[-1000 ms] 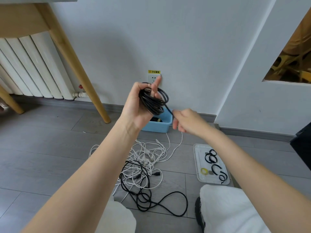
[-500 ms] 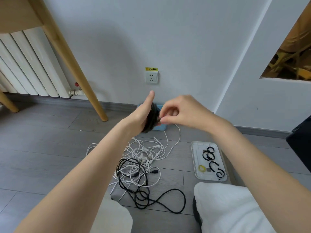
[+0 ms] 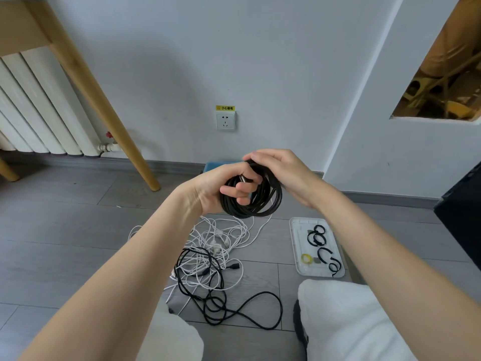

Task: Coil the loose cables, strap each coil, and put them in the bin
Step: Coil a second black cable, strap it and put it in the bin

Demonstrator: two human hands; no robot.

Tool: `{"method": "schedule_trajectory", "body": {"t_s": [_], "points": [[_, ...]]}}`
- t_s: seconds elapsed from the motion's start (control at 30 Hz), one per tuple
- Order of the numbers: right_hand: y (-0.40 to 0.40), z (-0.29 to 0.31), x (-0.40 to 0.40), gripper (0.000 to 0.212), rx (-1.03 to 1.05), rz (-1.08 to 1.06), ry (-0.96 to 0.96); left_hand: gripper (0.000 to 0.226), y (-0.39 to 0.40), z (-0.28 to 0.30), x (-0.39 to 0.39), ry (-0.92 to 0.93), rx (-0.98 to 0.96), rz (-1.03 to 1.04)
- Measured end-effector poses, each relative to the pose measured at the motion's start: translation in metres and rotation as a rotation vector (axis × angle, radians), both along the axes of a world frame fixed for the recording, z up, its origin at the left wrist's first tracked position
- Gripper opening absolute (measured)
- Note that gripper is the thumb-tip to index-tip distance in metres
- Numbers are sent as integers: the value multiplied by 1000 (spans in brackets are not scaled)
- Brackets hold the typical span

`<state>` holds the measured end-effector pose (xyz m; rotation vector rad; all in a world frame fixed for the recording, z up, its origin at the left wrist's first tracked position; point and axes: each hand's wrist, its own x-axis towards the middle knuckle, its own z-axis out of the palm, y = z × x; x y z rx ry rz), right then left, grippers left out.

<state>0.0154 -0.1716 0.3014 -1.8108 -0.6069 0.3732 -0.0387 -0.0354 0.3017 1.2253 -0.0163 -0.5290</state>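
My left hand (image 3: 221, 187) grips a black cable coil (image 3: 256, 204), fingers curled through its middle. My right hand (image 3: 283, 170) holds the coil's top right edge, fingers wrapped over the strands. Behind both hands, mostly hidden, a blue bin (image 3: 212, 166) stands against the wall. On the floor lie a tangle of white cables (image 3: 221, 241) and a loose black cable (image 3: 208, 295). A white tray (image 3: 296, 246) to the right carries several black straps (image 3: 318, 237) and a small yellow ring (image 3: 306, 258).
A wooden table leg (image 3: 104, 108) slants down at the left, a white radiator (image 3: 31, 108) behind it. A wall socket (image 3: 226, 120) sits above the bin. My knees in white trousers (image 3: 346, 321) fill the bottom. A dark object (image 3: 463, 217) stands at the right edge.
The cable's trailing end has been wound in. Both hands dropped lower with the coil, and my right hand moved from the loose end onto the coil itself.
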Motion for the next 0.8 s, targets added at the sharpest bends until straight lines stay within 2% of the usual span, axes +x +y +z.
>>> {"method": "schedule_trajectory", "body": {"t_s": [0.17, 0.27, 0.43, 0.57, 0.67, 0.8], "points": [[19, -11, 6, 40, -63, -337, -149, 23, -10, -3, 15, 26, -42, 129], [16, -19, 27, 37, -78, -425, -119, 18, -15, -12, 39, 78, 4, 157], [7, -55, 75, 40, -277, -449, -145, 7, -17, -48, 93, 139, 169, 84], [-3, -124, 117, 41, -293, -499, 42, 19, -27, -104, 138, 231, 207, 9], [-11, -186, 140, 42, -328, -568, 173, 16, -37, -162, 168, 268, 259, 87], [-21, -257, 160, 37, -333, -498, 396, 20, -47, -241, 195, 178, 542, 168]]}}
